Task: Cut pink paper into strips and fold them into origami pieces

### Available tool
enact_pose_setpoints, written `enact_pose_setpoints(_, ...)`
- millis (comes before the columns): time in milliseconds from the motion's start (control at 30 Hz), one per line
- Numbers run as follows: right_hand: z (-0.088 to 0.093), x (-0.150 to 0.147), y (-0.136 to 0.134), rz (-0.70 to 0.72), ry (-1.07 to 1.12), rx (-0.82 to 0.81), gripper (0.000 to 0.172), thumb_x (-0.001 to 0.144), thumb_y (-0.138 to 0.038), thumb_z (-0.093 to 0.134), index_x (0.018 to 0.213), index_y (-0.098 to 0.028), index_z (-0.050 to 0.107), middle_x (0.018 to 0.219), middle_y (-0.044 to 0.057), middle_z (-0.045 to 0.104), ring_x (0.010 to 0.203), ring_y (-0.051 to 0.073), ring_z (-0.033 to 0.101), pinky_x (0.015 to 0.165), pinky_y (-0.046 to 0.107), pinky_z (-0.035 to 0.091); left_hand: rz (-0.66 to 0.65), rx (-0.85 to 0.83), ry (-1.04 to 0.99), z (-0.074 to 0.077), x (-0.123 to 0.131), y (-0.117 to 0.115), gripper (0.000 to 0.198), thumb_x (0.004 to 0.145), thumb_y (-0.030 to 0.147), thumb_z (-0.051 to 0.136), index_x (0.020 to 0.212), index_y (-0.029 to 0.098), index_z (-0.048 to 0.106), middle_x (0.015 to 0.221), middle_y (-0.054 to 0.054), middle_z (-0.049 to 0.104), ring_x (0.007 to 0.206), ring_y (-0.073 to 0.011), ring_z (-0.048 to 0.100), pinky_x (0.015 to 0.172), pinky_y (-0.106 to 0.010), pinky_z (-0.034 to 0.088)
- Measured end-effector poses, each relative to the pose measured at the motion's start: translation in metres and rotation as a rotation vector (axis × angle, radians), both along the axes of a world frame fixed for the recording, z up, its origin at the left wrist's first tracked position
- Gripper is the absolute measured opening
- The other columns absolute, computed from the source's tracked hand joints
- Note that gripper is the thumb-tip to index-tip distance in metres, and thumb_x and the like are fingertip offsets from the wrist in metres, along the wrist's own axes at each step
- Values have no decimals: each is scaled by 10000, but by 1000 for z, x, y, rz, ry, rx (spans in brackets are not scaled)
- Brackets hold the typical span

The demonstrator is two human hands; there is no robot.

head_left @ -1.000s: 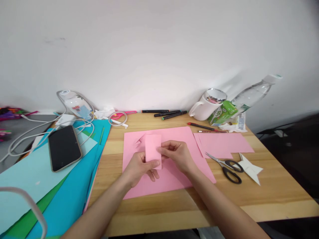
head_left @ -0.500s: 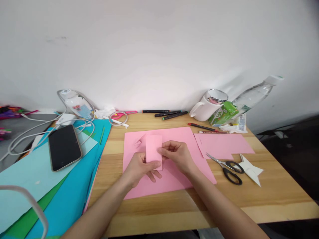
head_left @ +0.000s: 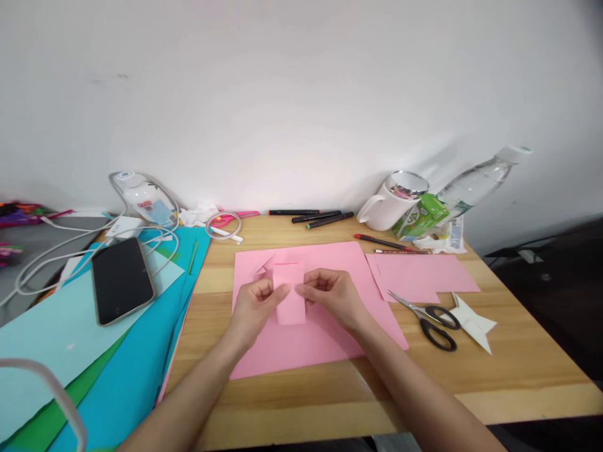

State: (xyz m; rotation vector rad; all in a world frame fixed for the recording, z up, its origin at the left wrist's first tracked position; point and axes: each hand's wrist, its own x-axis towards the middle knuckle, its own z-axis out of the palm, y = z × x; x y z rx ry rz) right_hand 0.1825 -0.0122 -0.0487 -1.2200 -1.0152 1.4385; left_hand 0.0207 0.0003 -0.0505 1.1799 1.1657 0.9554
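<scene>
Between my two hands is a small folded rectangle of pink paper [head_left: 290,307], held upright above a large pink sheet [head_left: 325,342]. My left hand [head_left: 254,307] pinches its left edge, thumb on the front face. On the opposite edge, my right hand [head_left: 330,292] grips it with thumb and curled fingers. Layers show at the top of the folded paper. A small folded pink scrap [head_left: 264,267] lies on the sheet just behind my left hand.
Scissors [head_left: 436,323], a white paper star shape [head_left: 473,323] and pink pieces [head_left: 428,276] lie to the right. Markers [head_left: 325,216], a mug [head_left: 389,204], a green carton [head_left: 421,216] and a tilted bottle [head_left: 485,182] line the back. Left are a phone [head_left: 122,279], cables and coloured paper [head_left: 117,389].
My left thumb has moved up from the paper's lower part to its middle, and the left fingers no longer spread below it. The paper has shifted slightly down and its top edge looks different.
</scene>
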Motion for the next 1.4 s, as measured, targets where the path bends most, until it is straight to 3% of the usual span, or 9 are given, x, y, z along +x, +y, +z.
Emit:
enact_pose_setpoints(233,3,-2,-2,-15,-17,31,218,561,-267,789,671,-148,643,565,-19,625,498,85,542,499,215,446,39,-25,74,-3,-4,1,443,616,379,713,418,159,383,419,71,350,414,-47,272,406,-198,199)
enact_pose_setpoints(433,2,-1,0,-20,-34,18,234,577,-300,778,692,-143,647,589,-6,639,506,92,555,509,229,466,-90,-67,-2,3,-5,3,352,642,393,694,477,154,496,471,37,457,461,-92,417,434,-208,277)
enact_pose_setpoints(600,3,0,0,-17,-64,43,229,592,-311,767,672,-149,627,568,-20,614,494,87,540,500,226,460,-70,-73,10,7,-5,1,394,656,400,682,464,150,446,455,59,375,436,-59,314,423,-196,232)
enact_pose_setpoints(733,5,0,0,-21,-73,100,229,618,-324,749,680,-156,606,558,-31,588,493,88,530,503,229,458,-125,-70,-61,5,-2,0,374,699,430,629,516,151,459,511,50,391,486,-74,354,468,-204,293)
enact_pose_setpoints(900,3,-2,-1,9,-97,134,210,649,-298,720,640,-158,564,550,-42,538,497,82,497,490,215,419,-118,52,118,6,-5,0,451,745,408,566,477,180,284,500,65,216,464,-59,215,430,-210,174)
enact_pose_setpoints(1033,4,-2,-2,59,-145,185,159,654,-249,710,730,-159,603,677,-14,587,573,94,518,521,212,417,-270,134,243,11,-7,-2,453,779,400,512,494,189,230,513,61,170,468,-61,180,431,-230,132)
enact_pose_setpoints(1200,6,1,-3,185,-148,214,148,670,-225,697,788,-169,629,756,12,642,708,141,590,662,258,469,-501,41,291,9,-4,-6,472,779,450,497,502,193,215,510,65,156,459,-56,142,424,-239,97)
enact_pose_setpoints(1400,10,2,-7,300,-325,327,92,707,-161,653,797,-168,670,777,18,677,715,145,602,641,244,452,-585,-51,286,4,-6,-6,470,762,471,506,493,194,240,478,81,158,433,-47,132,426,-242,84)
